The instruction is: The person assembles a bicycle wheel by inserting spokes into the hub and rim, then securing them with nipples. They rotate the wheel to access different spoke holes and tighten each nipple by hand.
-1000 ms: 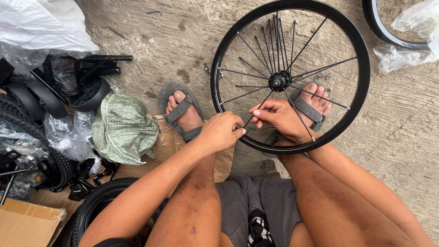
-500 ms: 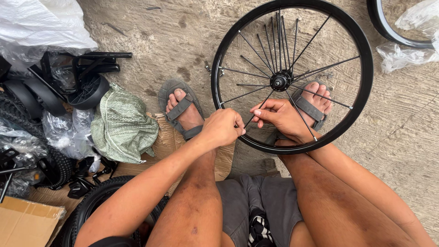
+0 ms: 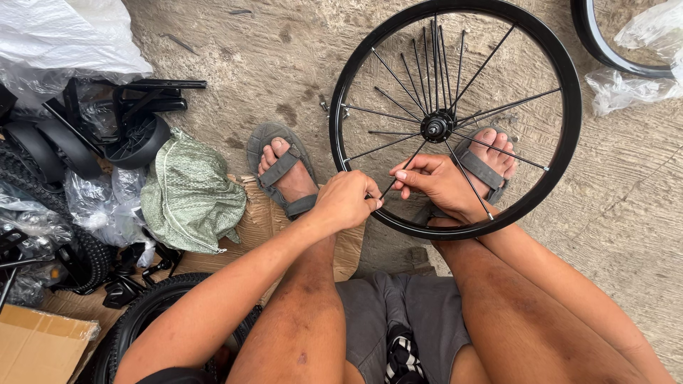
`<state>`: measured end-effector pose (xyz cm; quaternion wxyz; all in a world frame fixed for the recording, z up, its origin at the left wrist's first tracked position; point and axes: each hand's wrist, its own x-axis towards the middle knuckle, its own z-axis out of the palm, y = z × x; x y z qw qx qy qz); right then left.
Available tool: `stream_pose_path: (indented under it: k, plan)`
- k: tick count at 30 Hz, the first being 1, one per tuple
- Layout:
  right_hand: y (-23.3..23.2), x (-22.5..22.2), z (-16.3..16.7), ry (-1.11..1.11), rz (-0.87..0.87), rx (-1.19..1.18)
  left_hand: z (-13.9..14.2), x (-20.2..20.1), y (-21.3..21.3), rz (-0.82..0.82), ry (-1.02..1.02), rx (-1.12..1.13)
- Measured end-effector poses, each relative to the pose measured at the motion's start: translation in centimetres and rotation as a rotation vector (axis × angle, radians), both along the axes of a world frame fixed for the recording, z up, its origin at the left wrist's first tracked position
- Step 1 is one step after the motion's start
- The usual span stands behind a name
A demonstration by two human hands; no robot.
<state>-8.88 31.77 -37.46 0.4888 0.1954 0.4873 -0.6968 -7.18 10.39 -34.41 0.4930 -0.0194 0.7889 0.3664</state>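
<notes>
Bicycle wheel (image 3: 455,117), black rim, thin black spokes, hub (image 3: 436,126) at its middle, stands upper centre-right of frame on the concrete floor (image 3: 284,64), its lower rim resting against the person's right foot. Left hand (image 3: 346,201) just left of centre, fingers curled shut into a loose fist against the rim's lower left, fingertips pinched on the end of one spoke (image 3: 398,174). Right hand (image 3: 441,186) at centre, inside the rim's lower arc, thumb and forefinger closed on the same spoke a little higher up, other fingers bent and loosely spread. Hands near each other, not touching. Whether a small tool sits in the left fist: cannot tell.

Counts: two hands, one full wheel, one hub. Two grey sandals, left one (image 3: 279,171) on the flattened cardboard (image 3: 260,220), right one (image 3: 484,167) seen through the spokes. One more black rim (image 3: 612,53), partly cut off, upper right corner, next to clear plastic wrap (image 3: 633,85). One green woven sack (image 3: 188,195) centre-left. One black tyre (image 3: 139,320) bottom left, under the left forearm. Pile of black parts (image 3: 121,121) and plastic bags (image 3: 57,43) along the left edge, not countable. One cardboard box corner (image 3: 35,348) bottom left.
</notes>
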Motion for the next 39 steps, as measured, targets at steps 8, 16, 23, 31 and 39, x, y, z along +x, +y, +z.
stream_pose_path:
  k: [8,16,23,31,39]
  plan:
    - [0.0,0.0,-0.3,-0.024,-0.022,-0.022,0.7,1.6,0.9,0.023,0.105,-0.105]
    - [-0.5,-0.3,0.4,-0.028,-0.033,-0.046,0.3,0.6,0.2,-0.056,0.06,-0.003]
    - [-0.4,-0.4,0.3,-0.122,-0.107,-0.145,0.4,1.4,0.8,0.159,0.09,-0.065]
    - [8.5,1.3,2.4,-0.299,-0.668,-0.238,0.9,1.1,0.5,0.007,0.223,-0.053]
    - [12.9,1.1,5.4,0.198,-0.476,0.333,0.1,1.6,1.0,-0.251,0.455,-0.076]
